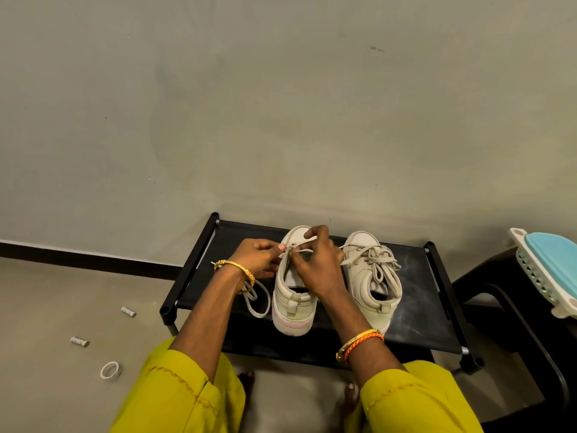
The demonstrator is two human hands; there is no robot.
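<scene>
A low black fabric-topped shoe rack (415,320) fills the lower centre of the frame. On it stand an unlaced beige sneaker with a pink sole (292,310) and, to its right, a laced beige sneaker (365,276). Left hand (257,256) and right hand (317,265) each pinch the flat beige shoelace (260,303) over the unlaced sneaker's front eyelets; its loose end trails lower left.

Dim, even light from above, with a yellow-green cast. Soft shadows are thrown under the rack (412,323) onto the floor (62,307). The shoe (292,310) is rendered sharp at centre; lines are bent slightly toward the edges by the wide lens.
</scene>
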